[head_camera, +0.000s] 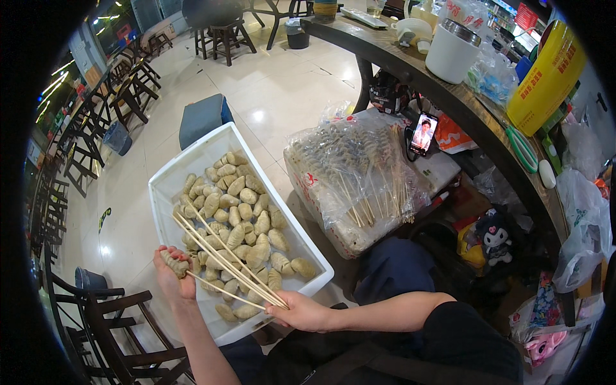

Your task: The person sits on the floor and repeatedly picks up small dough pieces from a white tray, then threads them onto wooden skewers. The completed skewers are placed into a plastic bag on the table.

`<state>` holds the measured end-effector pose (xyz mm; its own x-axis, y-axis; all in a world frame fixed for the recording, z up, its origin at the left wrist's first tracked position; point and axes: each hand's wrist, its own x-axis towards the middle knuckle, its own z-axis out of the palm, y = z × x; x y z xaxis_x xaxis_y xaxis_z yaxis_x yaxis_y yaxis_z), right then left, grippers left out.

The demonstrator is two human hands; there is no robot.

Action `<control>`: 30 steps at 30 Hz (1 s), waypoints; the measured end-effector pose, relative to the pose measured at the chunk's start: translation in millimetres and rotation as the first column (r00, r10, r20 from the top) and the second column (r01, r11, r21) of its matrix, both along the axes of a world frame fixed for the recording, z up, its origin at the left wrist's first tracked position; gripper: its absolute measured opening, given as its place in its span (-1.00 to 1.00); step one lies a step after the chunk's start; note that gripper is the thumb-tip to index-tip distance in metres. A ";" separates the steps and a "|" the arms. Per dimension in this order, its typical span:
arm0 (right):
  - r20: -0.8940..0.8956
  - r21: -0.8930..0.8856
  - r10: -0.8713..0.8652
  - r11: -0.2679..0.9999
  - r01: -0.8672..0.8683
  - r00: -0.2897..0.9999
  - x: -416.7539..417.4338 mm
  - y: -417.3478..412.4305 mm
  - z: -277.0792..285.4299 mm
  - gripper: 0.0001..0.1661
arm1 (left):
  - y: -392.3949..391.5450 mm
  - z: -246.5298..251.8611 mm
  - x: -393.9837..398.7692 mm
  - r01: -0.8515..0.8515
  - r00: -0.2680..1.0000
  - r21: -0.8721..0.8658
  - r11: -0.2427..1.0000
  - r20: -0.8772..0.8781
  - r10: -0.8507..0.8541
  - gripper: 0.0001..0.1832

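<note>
My left hand holds a beige, ridged, pupa-like piece at the left rim of a white plastic tub. My right hand grips several bamboo skewers near their lower ends; most of them fan out over the tub. One separate skewer runs from the right fingers to the piece in my left hand; whether its tip is inside cannot be seen. Many similar pupa-like pieces lie loose in the tub. Right of it, loaded skewers lie under clear plastic on a white foam box.
A curved wooden counter arches over the right side, bearing a white canister and green-handled scissors. A lit phone stands beside the foam box. A blue-grey stool is behind the tub; a dark wooden chair stands at lower left.
</note>
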<state>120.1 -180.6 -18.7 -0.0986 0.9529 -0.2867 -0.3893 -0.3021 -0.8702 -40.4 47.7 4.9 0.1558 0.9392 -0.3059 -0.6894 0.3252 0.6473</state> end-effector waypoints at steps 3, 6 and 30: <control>-0.042 -0.005 0.001 1.000 -0.001 0.999 -0.9 0.0 -0.5 -0.89 | -0.4 -1.8 0.2 0.012 1.000 0.015 1.000 0.000 -0.012 -0.82; -0.053 -0.006 0.000 1.000 0.000 0.999 -1.7 0.7 0.0 -0.89 | -1.2 -3.6 -0.1 0.019 1.000 0.019 1.000 0.018 -0.019 -0.83; -0.566 -0.152 0.133 0.953 -0.261 0.814 8.8 13.3 -0.7 -0.80 | -5.5 0.5 0.5 0.038 0.998 -0.056 0.998 0.049 -0.036 -0.77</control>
